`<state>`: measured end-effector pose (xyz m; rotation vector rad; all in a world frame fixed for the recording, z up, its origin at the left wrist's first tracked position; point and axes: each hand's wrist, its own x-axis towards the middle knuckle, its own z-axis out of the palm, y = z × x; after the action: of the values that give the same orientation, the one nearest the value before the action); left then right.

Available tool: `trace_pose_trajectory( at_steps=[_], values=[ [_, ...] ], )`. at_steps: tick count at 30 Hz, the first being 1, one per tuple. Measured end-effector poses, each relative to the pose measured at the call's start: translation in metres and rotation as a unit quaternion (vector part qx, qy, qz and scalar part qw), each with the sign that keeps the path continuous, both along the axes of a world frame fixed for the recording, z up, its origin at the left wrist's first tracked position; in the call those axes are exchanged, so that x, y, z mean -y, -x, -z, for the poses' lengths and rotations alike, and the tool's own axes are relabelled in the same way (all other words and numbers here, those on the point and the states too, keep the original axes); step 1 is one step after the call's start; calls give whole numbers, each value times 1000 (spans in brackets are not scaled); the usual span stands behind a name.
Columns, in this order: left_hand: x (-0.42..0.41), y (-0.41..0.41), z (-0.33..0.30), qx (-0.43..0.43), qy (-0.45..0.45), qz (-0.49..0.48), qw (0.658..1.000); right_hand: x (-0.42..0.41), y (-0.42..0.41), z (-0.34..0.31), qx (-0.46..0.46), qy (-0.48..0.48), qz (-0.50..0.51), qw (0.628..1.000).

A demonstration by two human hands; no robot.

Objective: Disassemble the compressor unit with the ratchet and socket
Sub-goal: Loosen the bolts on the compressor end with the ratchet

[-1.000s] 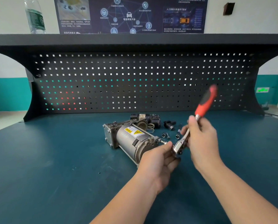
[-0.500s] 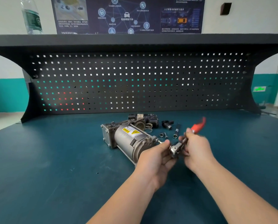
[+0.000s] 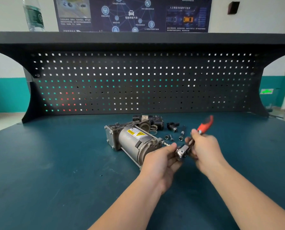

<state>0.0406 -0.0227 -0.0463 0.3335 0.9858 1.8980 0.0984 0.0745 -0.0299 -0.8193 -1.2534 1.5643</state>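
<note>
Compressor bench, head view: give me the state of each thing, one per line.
Compressor unit: lying on its side, partly stripped.
Ratchet: gripped by right hand, blurred.
Ratchet head: touched by left hand fingers.
Removed bolts: loose on bench.
Bottle: upright on shelf.

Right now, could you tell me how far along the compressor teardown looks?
Partly done. A black valve block, a black fitting and loose bolts already lie on the bench behind the compressor. In hand: the right hand grips the ratchet by its red handle, while the left hand holds its head beside the motor's end. Left: the end plates and long rods remain on the motor body.
</note>
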Motion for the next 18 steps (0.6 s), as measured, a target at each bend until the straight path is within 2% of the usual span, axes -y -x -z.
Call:
trace_pose_trajectory(
  at_steps=[2, 4, 6, 7, 8, 10, 11, 12, 13, 14, 15, 16, 17, 18],
  values=[
    [2, 2, 0, 2, -5, 7, 1000, 8, -4, -4, 35, -210, 29, 977],
    [3, 4, 1, -14, -11, 18, 1000, 22, -10, -11, 52, -428, 13, 902],
    [3, 4, 2, -40, -11, 27, 999, 33, -11, -9, 98, -559, -15, 823],
    [3, 4, 2, -44, -11, 29, 999, 36, -10, -7, 109, -577, -6, 809],
    [2, 4, 2, -41, -10, 28, 999, 35, -9, -6, 105, -565, 12, 818],
    [0, 3, 0, -23, -5, 21, 999, 28, -5, -8, 76, -434, 57, 896],
    [0, 2, -1, -16, -3, 17, 1000, 19, -5, -8, 65, -314, 71, 944],
    [-1, 1, -1, -13, -2, 15, 1000, 11, -4, -7, 39, -151, 64, 986],
    [-1, 1, -1, -15, -2, 16, 1000, 5, -3, -3, 4, 22, 26, 999],
    [-1, 1, -1, -17, -2, 18, 1000, 1, 0, 3, -36, 141, -8, 989],
    [0, 1, -1, -19, -2, 20, 1000, 1, 3, 7, -56, 189, -19, 980],
    [1, 1, -1, -20, -1, 21, 1000, 2, 4, 7, -52, 172, -14, 984],
    [2, 2, 0, -22, 2, 24, 999, 4, 4, 6, -39, 91, 4, 995],
    [3, 3, 0, -26, 6, 27, 999, 7, 2, 2, -27, -33, 23, 999]
  ],
)
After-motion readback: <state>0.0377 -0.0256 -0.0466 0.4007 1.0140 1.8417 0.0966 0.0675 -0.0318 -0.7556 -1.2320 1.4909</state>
